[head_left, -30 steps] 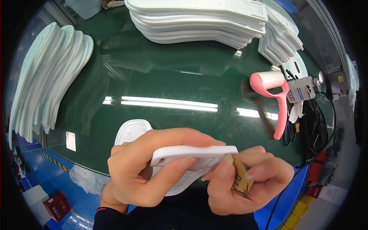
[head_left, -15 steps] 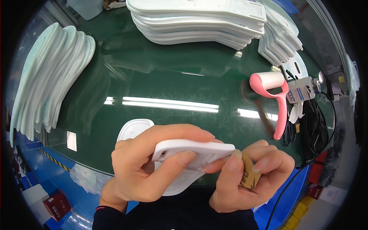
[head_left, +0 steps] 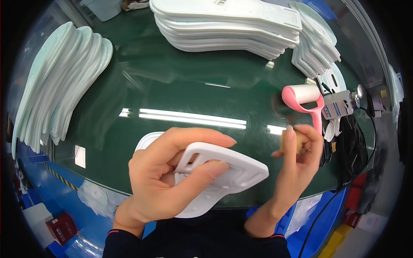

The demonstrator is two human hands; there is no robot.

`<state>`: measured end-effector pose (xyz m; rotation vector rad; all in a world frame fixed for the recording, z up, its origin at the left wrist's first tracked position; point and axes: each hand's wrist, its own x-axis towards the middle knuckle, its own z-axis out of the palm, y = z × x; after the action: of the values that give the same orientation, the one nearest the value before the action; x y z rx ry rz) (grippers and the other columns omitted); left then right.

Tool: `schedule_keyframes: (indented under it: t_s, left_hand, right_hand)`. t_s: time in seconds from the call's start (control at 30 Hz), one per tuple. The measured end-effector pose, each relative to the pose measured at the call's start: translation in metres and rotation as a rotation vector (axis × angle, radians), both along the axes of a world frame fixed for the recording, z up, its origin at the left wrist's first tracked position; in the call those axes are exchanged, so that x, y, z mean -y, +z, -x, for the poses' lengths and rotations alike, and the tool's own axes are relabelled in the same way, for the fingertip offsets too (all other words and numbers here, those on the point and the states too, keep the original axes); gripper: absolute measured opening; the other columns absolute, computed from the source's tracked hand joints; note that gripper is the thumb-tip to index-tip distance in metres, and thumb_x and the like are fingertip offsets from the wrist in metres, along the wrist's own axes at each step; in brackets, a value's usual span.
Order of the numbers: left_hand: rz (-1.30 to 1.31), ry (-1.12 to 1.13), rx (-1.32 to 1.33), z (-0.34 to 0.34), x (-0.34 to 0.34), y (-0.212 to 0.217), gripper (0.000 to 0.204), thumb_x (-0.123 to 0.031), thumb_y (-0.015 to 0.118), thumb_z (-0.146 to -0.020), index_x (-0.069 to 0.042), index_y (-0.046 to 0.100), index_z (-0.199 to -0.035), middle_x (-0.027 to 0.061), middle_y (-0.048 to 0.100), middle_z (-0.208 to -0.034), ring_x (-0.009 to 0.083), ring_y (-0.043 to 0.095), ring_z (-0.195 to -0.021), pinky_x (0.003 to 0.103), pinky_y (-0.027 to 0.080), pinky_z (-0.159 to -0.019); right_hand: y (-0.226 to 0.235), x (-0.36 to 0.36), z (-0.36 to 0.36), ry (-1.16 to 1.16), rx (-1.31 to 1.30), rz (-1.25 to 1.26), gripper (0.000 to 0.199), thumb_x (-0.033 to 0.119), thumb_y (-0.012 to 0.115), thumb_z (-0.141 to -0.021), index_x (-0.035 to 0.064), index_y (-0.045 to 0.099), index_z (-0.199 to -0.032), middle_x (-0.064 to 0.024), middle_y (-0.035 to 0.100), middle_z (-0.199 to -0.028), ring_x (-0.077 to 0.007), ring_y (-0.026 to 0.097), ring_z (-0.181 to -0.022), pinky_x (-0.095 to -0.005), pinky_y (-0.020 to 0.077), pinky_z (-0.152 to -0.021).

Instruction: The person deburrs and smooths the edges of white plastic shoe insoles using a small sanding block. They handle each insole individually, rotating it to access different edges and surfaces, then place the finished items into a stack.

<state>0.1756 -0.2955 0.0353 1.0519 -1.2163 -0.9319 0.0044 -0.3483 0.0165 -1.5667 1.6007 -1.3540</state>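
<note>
Left hand clamped on the white panel, my right hand is pinching the tan pad nearer the bench's right edge.

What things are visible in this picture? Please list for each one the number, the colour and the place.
White panel: 1, white, in the left hand; more white shows below, maybe joined
Tan piece: 1, tan, in the right hand, blurred
Panel stacks: 3, white, table's left, far middle and far right
Roller: 1, pink and white, table's right
Bottle: 1, whitish, beside the roller
Bag: 1, black, table's right edge
Pail: 1, pale blue, far left
Table: 1, dark green, centre
Bin: 1, blue, lower right
Box: 1, dark red, lower left
Left hand: 1, bare, lower middle
Right hand: 1, bare, right of it
Sleeves: 2, dark, lower edge
</note>
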Motion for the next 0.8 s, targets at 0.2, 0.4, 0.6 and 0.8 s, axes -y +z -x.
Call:
schedule_keyframes:
  t_s: [0.2, 0.4, 0.6, 0.8]
  left_hand:
    - [0.005, -0.031, -0.041, -0.001, -0.001, -0.002, 0.03, 0.003, 0.063, -0.07, 0.005, 0.047, -0.096, 0.011, 0.061, -0.08, 0.0095, 0.058, -0.075, 0.018, 0.044, -0.063]
    - [-0.134, 0.076, -0.025, 0.002, -0.006, 0.006, 0.026, -0.004, 0.066, -0.066, 0.002, 0.05, -0.085, 0.0055, 0.057, -0.071, 0.0078, 0.055, -0.066, 0.02, 0.042, -0.061]
    - [-0.082, 0.122, 0.066, -0.003, -0.001, 0.004, 0.027, -0.023, 0.053, -0.081, 0.004, 0.052, -0.084, 0.0079, 0.058, -0.071, 0.0092, 0.055, -0.068, 0.021, 0.042, -0.06]
    - [0.047, 0.237, 0.09, 0.007, -0.004, 0.005, 0.031, -0.028, 0.057, -0.078, 0.002, 0.052, -0.074, 0.0094, 0.057, -0.063, 0.0202, 0.058, -0.064, 0.029, 0.046, -0.061]
  right_hand:
    - [-0.003, 0.003, 0.007, 0.02, -0.319, 0.288, 0.022, 0.011, 0.057, -0.077, -0.0013, 0.055, -0.095, -0.0115, 0.054, -0.094, -0.0186, 0.052, -0.082, -0.028, 0.0423, -0.069]
    - [0.017, -0.031, -0.012, 0.573, 0.31, -0.053, 0.021, 0.007, 0.057, -0.076, -0.0092, 0.049, -0.086, -0.0147, 0.057, -0.068, -0.0127, 0.054, -0.047, -0.0185, 0.0427, -0.044]
    - [0.013, -0.022, -0.004, 0.539, 0.957, -0.264, 0.016, 0.008, 0.046, -0.083, -0.0068, 0.04, -0.082, -0.0175, 0.054, -0.059, -0.0164, 0.052, -0.038, -0.0204, 0.0417, -0.032]
    - [0.01, -0.035, 0.005, 0.655, 1.073, -0.329, 0.016, 0.008, 0.044, -0.083, -0.006, 0.036, -0.085, -0.0184, 0.051, -0.069, -0.0212, 0.054, -0.041, -0.0238, 0.0443, -0.033]
